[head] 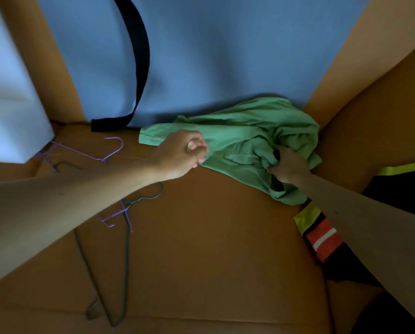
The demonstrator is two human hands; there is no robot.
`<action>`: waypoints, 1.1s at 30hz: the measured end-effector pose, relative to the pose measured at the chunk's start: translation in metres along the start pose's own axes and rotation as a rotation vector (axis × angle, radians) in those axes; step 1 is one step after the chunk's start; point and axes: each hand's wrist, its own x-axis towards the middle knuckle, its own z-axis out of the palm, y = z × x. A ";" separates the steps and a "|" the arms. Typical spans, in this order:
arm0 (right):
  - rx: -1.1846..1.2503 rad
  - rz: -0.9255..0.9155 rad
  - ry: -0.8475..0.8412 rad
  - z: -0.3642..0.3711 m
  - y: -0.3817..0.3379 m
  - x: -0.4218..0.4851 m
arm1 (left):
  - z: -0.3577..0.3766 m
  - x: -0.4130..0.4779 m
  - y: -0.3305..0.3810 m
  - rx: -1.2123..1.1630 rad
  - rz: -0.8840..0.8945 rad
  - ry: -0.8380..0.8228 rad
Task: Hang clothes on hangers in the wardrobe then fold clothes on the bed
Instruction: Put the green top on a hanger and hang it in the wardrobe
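Note:
A crumpled green garment (245,131) lies on the orange-brown bed sheet (213,237), just in front of a light blue cloth. My left hand (180,153) pinches its left edge with curled fingers. My right hand (288,167) grips a bunch of the same green fabric near its middle. A purple wire hanger (110,150) lies to the left of my left hand. A dark green wire hanger (127,237) lies below my left forearm, partly hidden by it.
A light blue cloth (213,51) with a black strap (139,56) spreads across the far side. A black garment with yellow and red-white stripes (322,237) lies under my right forearm. Something white (9,104) sits at the left.

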 end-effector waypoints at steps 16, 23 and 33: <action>1.086 -0.250 -0.140 -0.130 -0.149 -0.207 | -0.037 -0.096 0.125 -0.139 0.199 -0.058; 1.050 -0.469 -0.269 -0.255 -0.197 -0.298 | -0.150 -0.171 0.231 -0.005 0.217 -0.038; 0.320 -0.878 0.213 -0.420 -0.283 -0.459 | -0.319 -0.338 0.400 0.067 0.250 0.060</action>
